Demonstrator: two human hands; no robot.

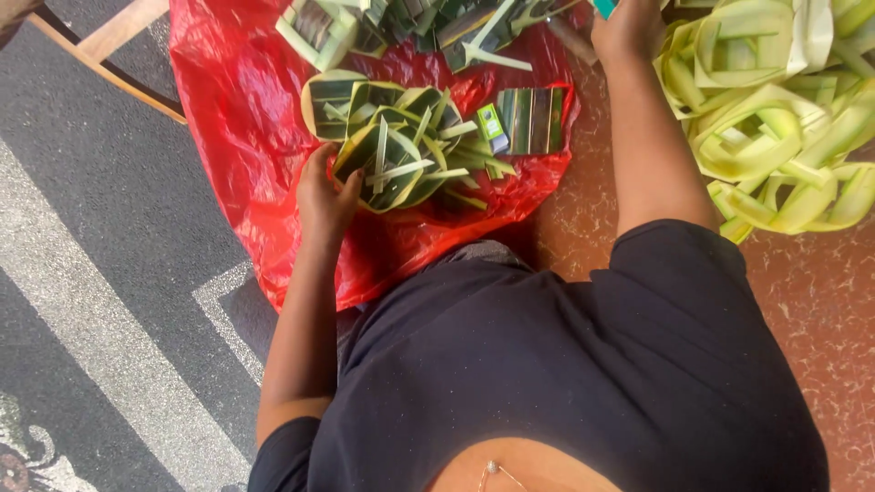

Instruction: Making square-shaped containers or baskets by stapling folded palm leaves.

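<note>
We see a glossy red plastic sheet (246, 146), dark green folded palm-leaf trays with pale yellow-green edges (401, 150), a heap of light yellow-green curled leaf strips (775, 118), a mottled reddish-brown floor with pale flecks (820, 301), dark grey pavement with white painted lines (91, 301), our navy blue shirt (565, 374).

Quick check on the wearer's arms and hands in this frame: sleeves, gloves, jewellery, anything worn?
Both arms are bare from the upper arm down. The left hand and right hand wear no gloves; no rings, watch or bracelets are visible, though the right hand is partly cut off by the frame edge. The only clothing is a dark navy short-sleeved top, its sleeves ending above the elbows.
</note>
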